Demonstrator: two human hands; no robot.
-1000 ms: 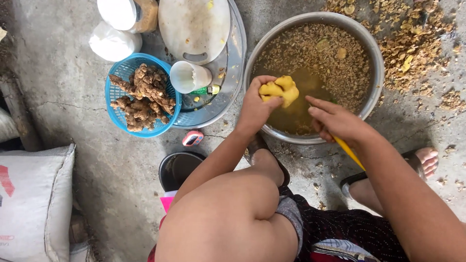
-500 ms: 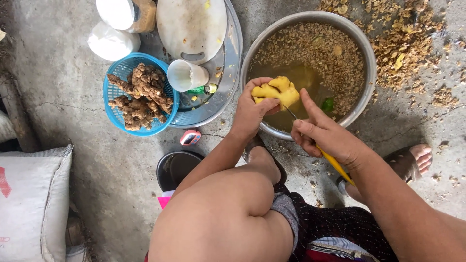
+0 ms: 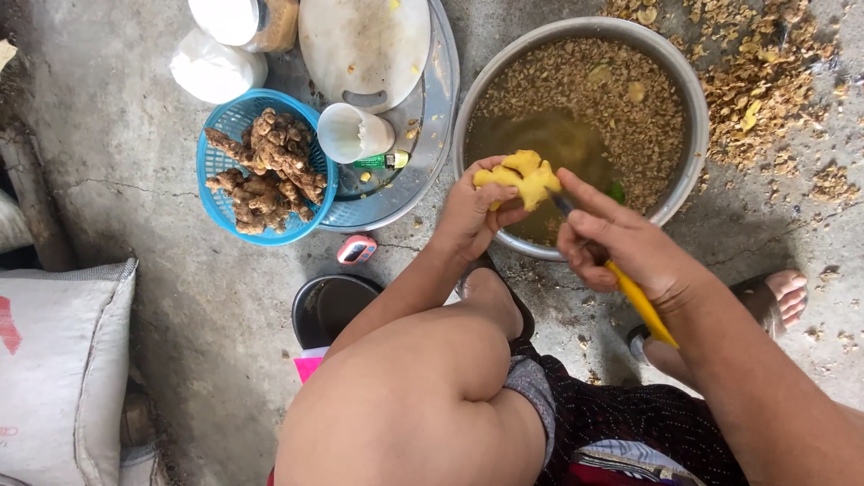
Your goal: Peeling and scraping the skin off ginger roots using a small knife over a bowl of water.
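Observation:
My left hand [image 3: 471, 214] grips a peeled yellow ginger root [image 3: 519, 175] over the near rim of a big metal basin [image 3: 689, 97]. The basin holds brown water and a thick layer of floating peelings. My right hand [image 3: 614, 239] holds a knife with a yellow handle [image 3: 641, 303], and its blade touches the right side of the root. My bare knee fills the lower middle of the head view.
A blue plastic basket [image 3: 225, 183] of unpeeled ginger sits at the left. Beside it a round metal tray [image 3: 436, 115] carries a white cutting board [image 3: 364, 42], a white cup [image 3: 354, 133] and a small lighter. Peelings litter the concrete at top right. A white sack [image 3: 63, 360] lies lower left.
Both hands have drawn back from over the water to the basin's near rim. My right hand, flat and open-looking before, has closed around the knife and set it against the root.

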